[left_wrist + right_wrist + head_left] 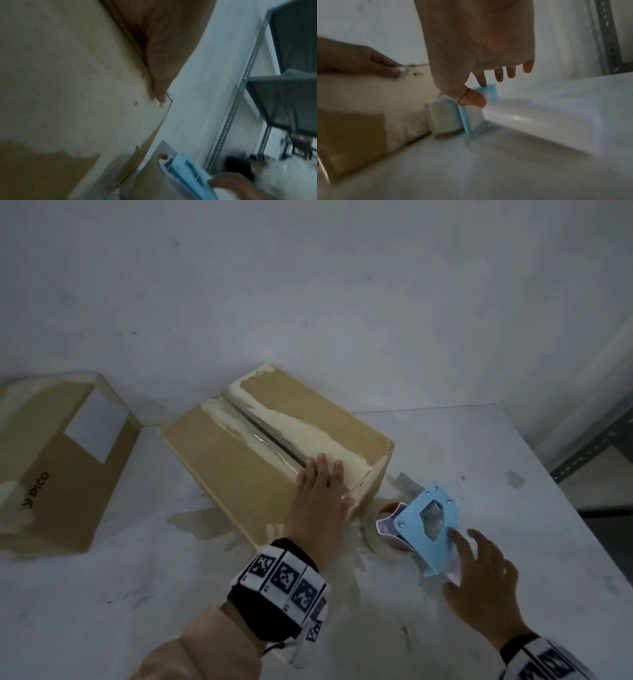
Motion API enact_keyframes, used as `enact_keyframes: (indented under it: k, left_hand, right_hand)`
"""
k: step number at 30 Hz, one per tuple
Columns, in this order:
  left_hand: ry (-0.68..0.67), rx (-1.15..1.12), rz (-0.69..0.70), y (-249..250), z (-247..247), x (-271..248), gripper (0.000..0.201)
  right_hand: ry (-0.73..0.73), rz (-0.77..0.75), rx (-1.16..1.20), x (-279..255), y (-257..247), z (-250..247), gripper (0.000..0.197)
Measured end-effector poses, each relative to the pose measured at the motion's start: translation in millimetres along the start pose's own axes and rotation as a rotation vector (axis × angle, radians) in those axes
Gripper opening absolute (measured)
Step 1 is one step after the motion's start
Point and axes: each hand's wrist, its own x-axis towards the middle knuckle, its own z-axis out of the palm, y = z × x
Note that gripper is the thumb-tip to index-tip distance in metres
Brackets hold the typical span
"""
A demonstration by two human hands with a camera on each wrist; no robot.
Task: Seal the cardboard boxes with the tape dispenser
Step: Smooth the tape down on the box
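A brown cardboard box [239, 460] lies in the middle of the white table, its top seam covered by clear tape and torn pale patches. My left hand [322, 487] lies flat on the box's near right corner, fingers straight, as the left wrist view [159, 56] also shows. To the right of the box, the blue tape dispenser [428, 522] with its clear tape roll [383, 539] rests on the table. My right hand [479, 570] hovers just beside it, fingers spread. In the right wrist view my index fingertip [482, 81] touches the dispenser's blue frame [464, 119].
A second cardboard box [51, 474] with a white label lies at the far left against the wall. A grey metal shelf [589, 450] stands beyond the table's right edge [565, 501]. Dried pale stains mark the table in front of the middle box.
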Motion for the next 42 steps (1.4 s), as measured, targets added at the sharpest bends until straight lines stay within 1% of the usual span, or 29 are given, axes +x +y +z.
enact_keyframes:
  k: [2, 3, 4, 5, 6, 8, 10, 12, 14, 17, 18, 19, 20, 22, 23, 24, 25, 26, 27, 28, 29, 32, 34, 36, 37, 39, 40, 41, 42]
  left_hand:
    - [0.041, -0.305, 0.042, -2.6, -10.4, -14.8, 0.06]
    - [0.067, -0.455, 0.047, -4.3, -19.0, -23.6, 0.056]
    - [0.102, -0.557, 0.055, -7.3, -28.0, -30.7, 0.051]
    - [0.147, -0.585, 0.068, -11.5, -36.9, -35.0, 0.046]
    - [0.175, -0.56, 0.072, -18.5, -44.4, -35.7, 0.042]
    - [0.166, -0.459, 0.044, -39.0, -56.6, -28.9, 0.041]
    - [0.126, -0.34, -0.002, -65.0, -67.5, -14.4, 0.045]
    - [0.06, -0.211, -0.042, -91.7, -76.0, 2.7, 0.052]
    - [-0.013, -0.097, -0.063, -114.9, -82.4, 19.3, 0.053]
    - [-0.116, 0.107, -0.071, -137.9, -85.0, 42.6, 0.055]
    - [-0.133, 0.139, -0.084, -140.5, -87.2, 49.0, 0.055]
    - [-0.144, 0.155, -0.107, -145.3, -86.7, 56.4, 0.056]
    - [-0.136, 0.176, -0.101, -155.2, -82.6, 64.9, 0.056]
    - [-0.042, 0.281, -0.091, -178.7, -74.9, 79.8, 0.064]
    - [-0.117, 0.32, -0.165, -183.2, -70.2, 82.2, 0.063]
    - [-0.068, 0.385, -0.153, -188.3, -61.5, 87.4, 0.062]
    - [-0.139, 0.345, -0.173, -183.5, -61.9, 85.3, 0.062]
    - [-0.105, 0.302, -0.15, -172.1, -63.5, 79.4, 0.062]
    - [-0.104, 0.261, -0.11, -169.6, -56.7, 77.1, 0.06]
    - [-0.144, 0.203, -0.111, -160.2, -56.8, 71.4, 0.059]
    - [-0.177, 0.226, -0.084, -152.9, -57.6, 67.0, 0.059]
    - [-0.194, 0.226, 0.022, -134.6, -55.8, 48.9, 0.061]
    - [-0.211, 0.247, 0.1, -122.8, -44.9, 35.1, 0.07]
    - [-0.148, 0.202, 0.203, -108.5, -38.9, 20.8, 0.086]
    - [-0.146, 0.193, 0.238, -106.5, -36.6, 15.6, 0.085]
    - [-0.17, 0.235, 0.27, -106.8, -35.0, 7.5, 0.067]
    - [-0.12, 0.252, 0.294, -107.0, -37.2, 5.4, 0.058]
    - [-0.093, 0.268, 0.331, -107.5, -39.7, 3.9, 0.054]
    - [-0.086, 0.244, 0.349, -107.2, -44.2, 2.5, 0.056]
  right_hand:
    - [0.19, -0.14, 0.049, 3.9, -9.7, -17.7, 0.065]
    - [0.295, -0.22, 0.114, 6.9, -21.2, -26.8, 0.055]
    - [0.362, -0.298, 0.187, 11.4, -35.4, -34.5, 0.045]
    - [0.378, -0.373, 0.259, 16.5, -52.9, -42.6, 0.04]
    - [0.381, -0.438, 0.317, 21.2, -72.6, -50.2, 0.038]
    - [0.342, -0.573, 0.353, 27.9, -107.3, -55.8, 0.046]
    - [0.246, -0.701, 0.292, 32.2, -137.3, -55.0, 0.057]
    - [0.189, -0.787, 0.19, 38.2, -157.6, -50.3, 0.065]
    - [0.153, -0.791, 0.059, 44.1, -170.3, -47.1, 0.072]
    - [0.014, -0.715, -0.076, 48.9, -176.3, -47.0, 0.085]
    - [-0.011, -0.697, -0.102, 49.3, -176.5, -46.3, 0.087]
    - [-0.018, -0.687, -0.119, 49.4, -176.4, -45.0, 0.088]
    - [-0.02, -0.683, -0.126, 49.4, -175.9, -43.6, 0.089]
    - [-0.019, -0.682, -0.135, 49.5, -175.7, -42.1, 0.089]
    - [-0.02, -0.682, -0.137, 49.9, -176.0, -41.8, 0.089]
    - [-0.026, -0.683, -0.133, 50.2, -176.2, -41.7, 0.089]
    - [-0.032, -0.685, -0.126, 50.3, -176.4, -41.8, 0.088]
    - [-0.038, -0.684, -0.118, 50.2, -176.9, -41.6, 0.088]
    - [-0.042, -0.683, -0.113, 49.7, -177.0, -41.3, 0.089]
    - [-0.044, -0.683, -0.109, 49.7, -177.0, -41.0, 0.089]
    - [-0.05, -0.684, -0.107, 49.3, -176.9, -40.4, 0.089]
    - [-0.061, -0.679, -0.108, 48.4, -177.9, -41.4, 0.089]
    - [-0.072, -0.671, -0.103, 47.2, -179.0, -42.9, 0.088]
    - [-0.08, -0.667, -0.086, 46.0, -179.7, -43.8, 0.088]
    - [-0.079, -0.665, -0.077, 45.7, -179.8, -44.0, 0.087]
    - [-0.075, -0.662, -0.071, 45.6, -179.8, -44.5, 0.087]
    - [-0.073, -0.66, -0.071, 45.6, -180.2, -44.6, 0.086]
    - [-0.072, -0.658, -0.074, 45.6, -180.4, -44.7, 0.086]
    - [-0.074, -0.655, -0.079, 45.5, -180.5, -44.6, 0.085]
